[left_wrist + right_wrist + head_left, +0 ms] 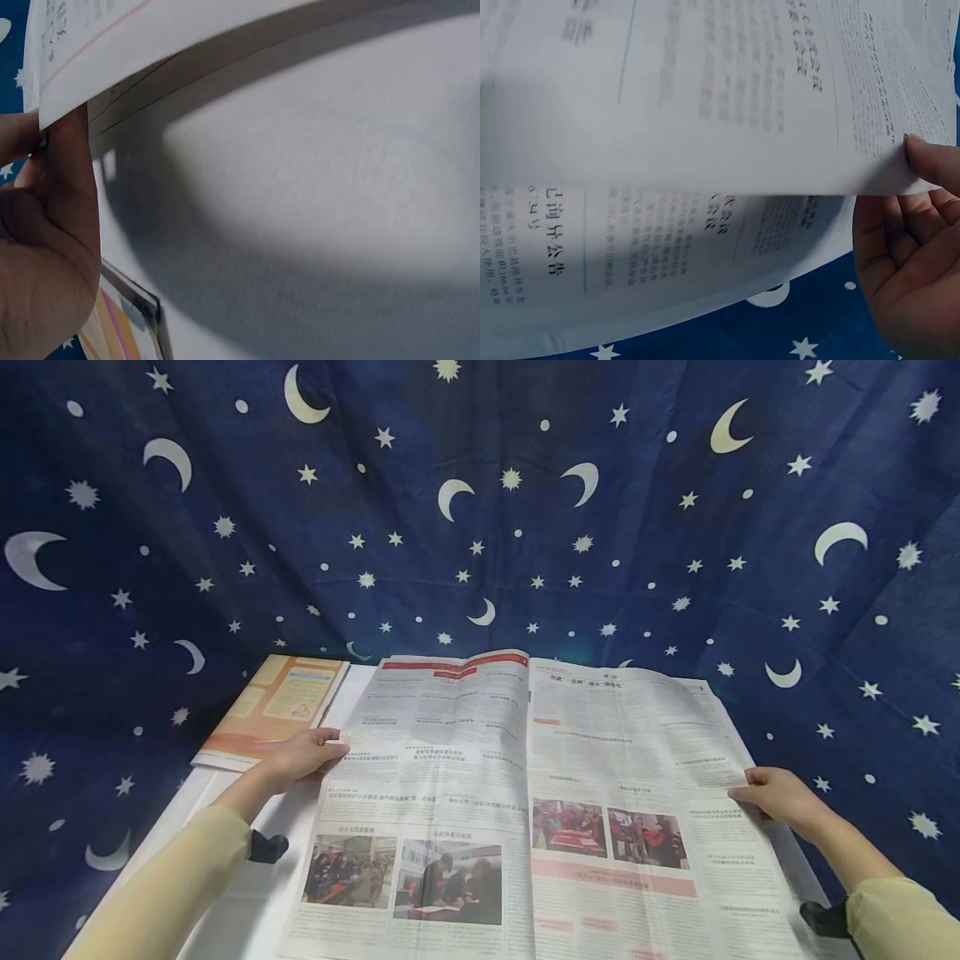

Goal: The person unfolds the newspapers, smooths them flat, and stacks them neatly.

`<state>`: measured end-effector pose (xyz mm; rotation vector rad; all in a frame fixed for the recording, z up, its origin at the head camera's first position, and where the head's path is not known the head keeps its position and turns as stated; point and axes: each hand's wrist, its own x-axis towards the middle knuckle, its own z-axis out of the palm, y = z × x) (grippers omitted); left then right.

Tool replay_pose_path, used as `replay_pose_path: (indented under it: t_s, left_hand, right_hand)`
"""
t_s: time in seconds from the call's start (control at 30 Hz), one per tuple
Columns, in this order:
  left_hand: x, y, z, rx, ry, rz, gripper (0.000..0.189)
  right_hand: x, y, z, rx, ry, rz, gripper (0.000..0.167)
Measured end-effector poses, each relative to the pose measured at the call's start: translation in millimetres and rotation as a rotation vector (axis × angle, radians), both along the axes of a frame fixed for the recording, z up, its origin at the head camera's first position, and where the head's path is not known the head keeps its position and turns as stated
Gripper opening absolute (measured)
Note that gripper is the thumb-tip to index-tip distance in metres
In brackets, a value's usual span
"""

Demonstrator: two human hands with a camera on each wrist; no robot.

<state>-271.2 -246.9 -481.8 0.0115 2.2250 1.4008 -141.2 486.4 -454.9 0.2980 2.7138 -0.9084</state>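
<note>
An open newspaper (480, 768) is spread wide in the head view, its printed photos toward the near side and a fold running down the middle. At its left edge my left hand (303, 757) pinches the sheets between thumb and fingers. My right hand (776, 797) grips the right edge the same way. In the left wrist view the paper's edge (150, 45) is raised over the white table, casting a shadow. The right wrist view has my thumb on top of a lifted page (780, 142), fingers beneath, with another printed page lower down.
An orange-covered booklet or stack of papers (273, 702) lies at the back left of the white table (262, 893), beside my left hand. A dark blue cloth (480, 527) with moons and stars hangs behind and around the table. Dark straps sit at both wrists.
</note>
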Motion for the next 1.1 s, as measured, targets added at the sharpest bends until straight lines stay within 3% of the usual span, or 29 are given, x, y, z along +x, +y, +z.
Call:
replay_pose_path:
  t_s: [0.23,0.4,0.6,0.8,1.1]
  left_hand:
    - [-3.2,8.1,-8.8,-0.139,-0.007,0.08,0.039]
    - [-4.5,14.6,-12.1,-0.231,-0.004,0.103,0.036]
    - [-5.5,21.5,-10.2,-0.261,-0.02,0.124,0.033]
    - [0.0,23.2,-4.8,-0.3,0.028,0.109,0.027]
    - [-3.4,23.9,-6.9,-0.375,0.029,0.123,0.032]
  right_hand:
    - [3.5,17,-4.1,-0.014,-0.01,-0.07,0.033]
    - [4.9,24,-8.4,-0.006,-0.023,-0.112,0.036]
    - [6.4,31,-15.6,0.008,-0.016,-0.163,0.033]
    - [6.7,32,-17.3,-0.007,-0.018,-0.235,0.032]
    - [5.5,25,-19.5,0.01,0.002,-0.333,0.038]
